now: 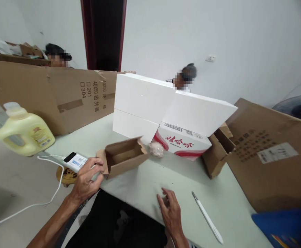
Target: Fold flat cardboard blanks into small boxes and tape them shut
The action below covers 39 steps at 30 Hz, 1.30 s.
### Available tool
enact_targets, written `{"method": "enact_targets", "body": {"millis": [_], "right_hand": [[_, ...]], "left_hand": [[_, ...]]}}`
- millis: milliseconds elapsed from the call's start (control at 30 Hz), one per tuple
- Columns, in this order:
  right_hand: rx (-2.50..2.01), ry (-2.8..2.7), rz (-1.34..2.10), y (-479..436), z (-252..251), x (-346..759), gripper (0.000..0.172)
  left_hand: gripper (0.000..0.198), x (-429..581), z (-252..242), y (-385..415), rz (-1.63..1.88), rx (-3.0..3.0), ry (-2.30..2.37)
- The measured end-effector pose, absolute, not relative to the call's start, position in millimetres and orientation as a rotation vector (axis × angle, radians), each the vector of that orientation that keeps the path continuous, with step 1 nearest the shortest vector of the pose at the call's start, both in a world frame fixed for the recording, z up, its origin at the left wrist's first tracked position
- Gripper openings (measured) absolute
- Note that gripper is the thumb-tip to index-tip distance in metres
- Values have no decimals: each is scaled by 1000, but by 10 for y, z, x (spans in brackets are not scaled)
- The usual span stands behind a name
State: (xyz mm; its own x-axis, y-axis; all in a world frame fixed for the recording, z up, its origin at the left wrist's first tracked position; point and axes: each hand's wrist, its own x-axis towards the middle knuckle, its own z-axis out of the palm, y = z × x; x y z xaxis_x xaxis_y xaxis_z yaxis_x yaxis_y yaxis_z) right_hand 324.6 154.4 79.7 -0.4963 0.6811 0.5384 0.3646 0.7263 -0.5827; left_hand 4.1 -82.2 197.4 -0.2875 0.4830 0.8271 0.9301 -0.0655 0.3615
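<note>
Carton (123,156) lay open — left hand (87,177), grip closed round white device (75,161) beside it. Right hand (171,210) rested flat, empty — better bracing carton.

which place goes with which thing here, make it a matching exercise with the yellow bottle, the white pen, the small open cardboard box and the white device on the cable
Things
1. yellow bottle
2. white pen
3. small open cardboard box
4. white device

Places
A. held by the left hand
B. on the table, right of the right hand
C. far left, in front of the long cardboard sheet
D. between the left hand and the red and white carton

Pairs: 1-C, 2-B, 3-D, 4-A
</note>
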Motion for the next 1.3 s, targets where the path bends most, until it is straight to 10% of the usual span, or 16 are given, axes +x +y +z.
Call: {"method": "enact_targets", "body": {"millis": [433,1300], "right_hand": [[-694,-2106,827,1144,1602,3122,82],[-177,-2592,240,1192,2326,3134,51]], "left_hand": [[30,45,2247,-995,-1724,-2014,-1675],[28,47,2295,-987,-1288,-2120,-1928]]}}
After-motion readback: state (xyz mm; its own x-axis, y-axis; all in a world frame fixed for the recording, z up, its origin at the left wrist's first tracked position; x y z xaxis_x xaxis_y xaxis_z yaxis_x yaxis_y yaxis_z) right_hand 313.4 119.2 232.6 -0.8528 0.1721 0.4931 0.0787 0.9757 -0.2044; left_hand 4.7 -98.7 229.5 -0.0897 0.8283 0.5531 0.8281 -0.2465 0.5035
